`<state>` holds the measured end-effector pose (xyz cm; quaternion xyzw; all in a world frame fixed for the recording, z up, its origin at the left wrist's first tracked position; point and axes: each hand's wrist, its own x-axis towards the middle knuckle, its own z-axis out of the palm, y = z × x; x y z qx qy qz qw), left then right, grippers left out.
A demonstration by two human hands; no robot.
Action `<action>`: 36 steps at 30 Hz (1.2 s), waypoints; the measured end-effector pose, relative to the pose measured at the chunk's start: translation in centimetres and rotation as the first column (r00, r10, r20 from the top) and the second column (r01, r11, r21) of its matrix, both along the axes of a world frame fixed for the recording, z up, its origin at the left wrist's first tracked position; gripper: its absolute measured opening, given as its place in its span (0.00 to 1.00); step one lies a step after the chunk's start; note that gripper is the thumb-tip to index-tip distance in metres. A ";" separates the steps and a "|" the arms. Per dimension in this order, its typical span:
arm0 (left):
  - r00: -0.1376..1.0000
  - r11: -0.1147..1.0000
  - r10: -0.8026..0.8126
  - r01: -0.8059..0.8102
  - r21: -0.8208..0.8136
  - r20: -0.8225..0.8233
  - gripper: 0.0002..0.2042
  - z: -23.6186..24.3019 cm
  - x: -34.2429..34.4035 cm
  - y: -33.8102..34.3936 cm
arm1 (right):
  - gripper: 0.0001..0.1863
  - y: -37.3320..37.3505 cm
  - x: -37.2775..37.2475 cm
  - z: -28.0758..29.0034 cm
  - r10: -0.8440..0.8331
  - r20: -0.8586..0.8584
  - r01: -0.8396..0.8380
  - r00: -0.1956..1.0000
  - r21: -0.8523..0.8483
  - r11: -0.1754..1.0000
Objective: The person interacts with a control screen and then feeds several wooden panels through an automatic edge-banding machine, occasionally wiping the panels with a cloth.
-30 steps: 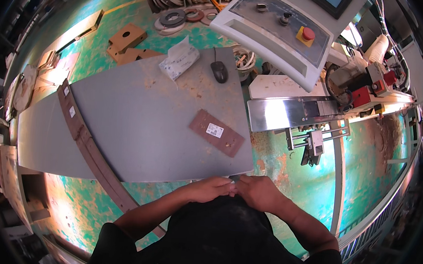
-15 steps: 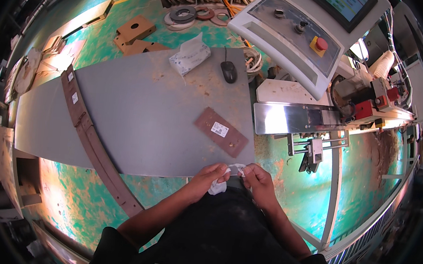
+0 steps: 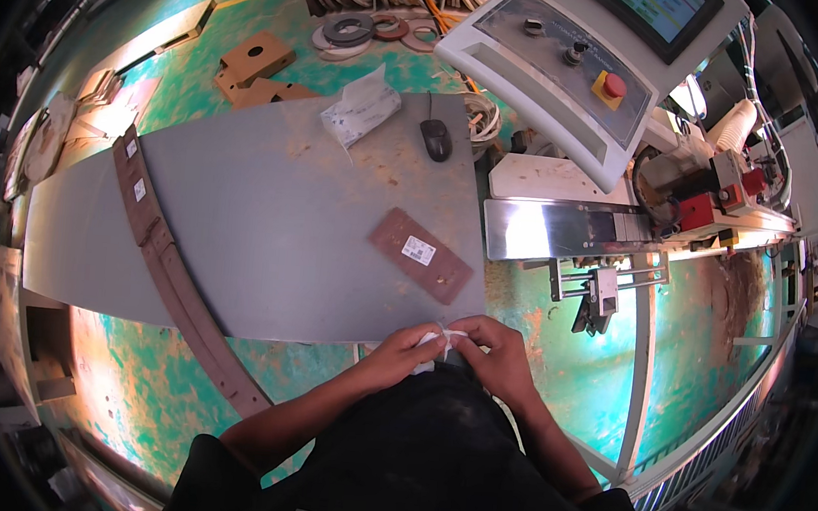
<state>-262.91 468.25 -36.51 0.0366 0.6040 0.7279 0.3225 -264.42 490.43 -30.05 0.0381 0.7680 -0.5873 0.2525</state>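
Note:
Both my hands are at the near edge of the grey table, close to my body. A crumpled white tissue is pinched between the fingers of my left hand and my right hand; the fingers hide part of it. Just beyond my hands, a flat brown rectangular panel with a white label lies askew. Farther back are a soft pack of tissues, with one sheet sticking up, and a black computer mouse. Across the table's left part lies a long brown strip bearing small labels.
A control panel with a screen, knobs and a red button overhangs the far right. Below it stands a machine with a shiny metal ledge. Rolls of edging and cardboard pieces lie on the green floor behind the table.
My hands have drawn closer together, bunching the tissue so that less of it shows. My right hand has turned inward over it. The view has shifted slightly; the table's things lie as before.

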 end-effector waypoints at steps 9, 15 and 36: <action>0.958 0.993 0.101 -0.114 0.033 0.268 0.17 -2.7 0.6 0.4 | 0.11 -1.0 0.2 -2.8 0.107 -0.319 -0.085 0.942 0.084 0.993; 0.928 0.979 0.204 -0.188 -0.081 0.312 0.21 -2.6 -0.1 0.2 | 0.09 -0.4 -5.7 -8.0 0.132 -0.458 0.024 0.879 0.318 0.948; 0.905 0.946 0.318 -0.322 -0.032 0.284 0.17 -3.8 0.0 -0.5 | 0.14 -0.8 -5.9 -11.1 0.660 -0.605 0.067 0.444 0.757 0.649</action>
